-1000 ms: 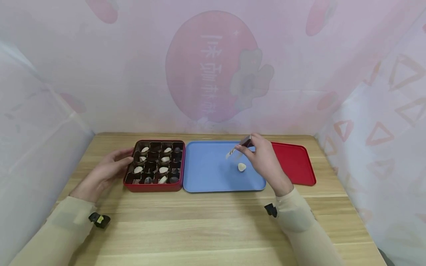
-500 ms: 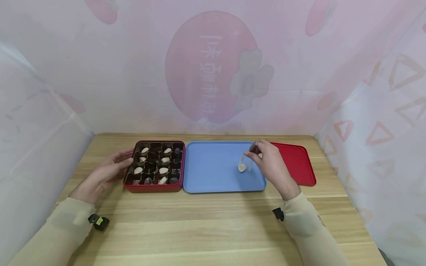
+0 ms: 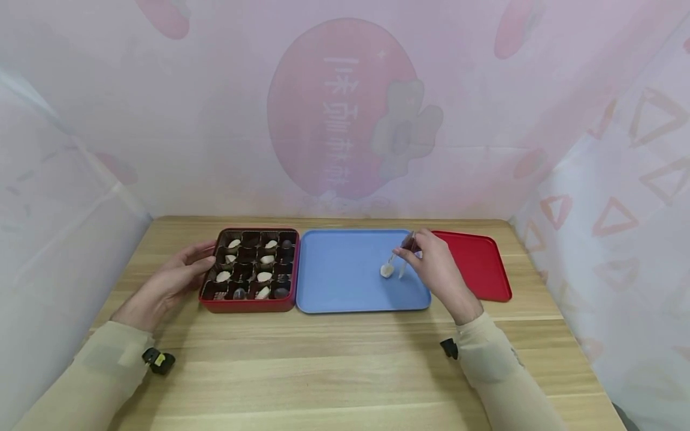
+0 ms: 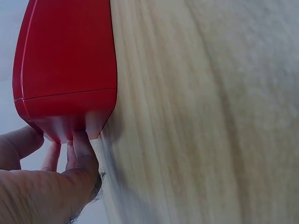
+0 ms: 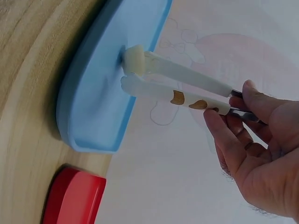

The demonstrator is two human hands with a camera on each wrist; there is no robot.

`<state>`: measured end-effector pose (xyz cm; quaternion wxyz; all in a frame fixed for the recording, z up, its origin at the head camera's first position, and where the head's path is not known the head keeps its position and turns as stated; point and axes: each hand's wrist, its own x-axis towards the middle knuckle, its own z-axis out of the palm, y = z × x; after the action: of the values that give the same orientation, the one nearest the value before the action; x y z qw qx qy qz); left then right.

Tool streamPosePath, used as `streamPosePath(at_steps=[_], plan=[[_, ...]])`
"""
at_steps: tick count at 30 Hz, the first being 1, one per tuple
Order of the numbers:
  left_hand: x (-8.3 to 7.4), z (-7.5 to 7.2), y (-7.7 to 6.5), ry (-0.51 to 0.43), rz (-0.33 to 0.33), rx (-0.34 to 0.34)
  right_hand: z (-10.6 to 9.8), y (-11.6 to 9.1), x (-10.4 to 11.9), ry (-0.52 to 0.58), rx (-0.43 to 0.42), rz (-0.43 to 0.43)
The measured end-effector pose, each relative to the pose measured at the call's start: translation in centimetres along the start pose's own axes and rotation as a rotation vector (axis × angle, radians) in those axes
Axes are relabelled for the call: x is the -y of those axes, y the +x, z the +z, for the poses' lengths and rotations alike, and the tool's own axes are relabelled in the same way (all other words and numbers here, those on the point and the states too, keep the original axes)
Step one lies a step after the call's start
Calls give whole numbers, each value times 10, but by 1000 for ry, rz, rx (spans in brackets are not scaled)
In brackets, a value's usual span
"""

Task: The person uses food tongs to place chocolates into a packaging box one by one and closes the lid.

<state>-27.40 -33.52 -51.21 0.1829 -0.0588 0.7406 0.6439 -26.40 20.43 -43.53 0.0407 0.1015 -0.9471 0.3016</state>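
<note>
My right hand point(image 3: 436, 263) holds a pair of tongs point(image 5: 187, 93) with white arms and brown spots, its thumb and fingers near the dark hinge end. The tongs' arms are spread. One tip meets a cream-coloured candy point(image 5: 134, 60) on the blue tray point(image 3: 345, 299); the other tip stands apart beside it. On the left, my left hand point(image 3: 172, 278) rests its fingertips and thumb against the side and rim of a red box point(image 3: 248, 305). Inside the box, a dark divided insert holds several cream pieces point(image 3: 265, 276) and dark pieces point(image 3: 281, 293), with some cells bare.
A red lid-like tray point(image 3: 480, 269) lies right of the blue tray, partly behind my right hand. The box stands close against the blue tray's left edge. A printed curtain point(image 3: 215, 120) closes off the back of the wooden table point(image 3: 323, 365).
My right hand moved right and lowered the tongs from above the tray to the candy. The candy then shifted slightly left. My left hand and the box stayed in place.
</note>
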Motion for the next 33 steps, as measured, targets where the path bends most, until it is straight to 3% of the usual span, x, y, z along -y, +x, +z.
streamPosePath(at_steps=[15,24,33], plan=[[-1,1,-1,-23,-7,0,13,5,8,3,74,-27],[1,0,1,14,-6,1,4,4,7,2,147,47],[0,1,0,16,-2,6,9,6,6,80,134,-13]])
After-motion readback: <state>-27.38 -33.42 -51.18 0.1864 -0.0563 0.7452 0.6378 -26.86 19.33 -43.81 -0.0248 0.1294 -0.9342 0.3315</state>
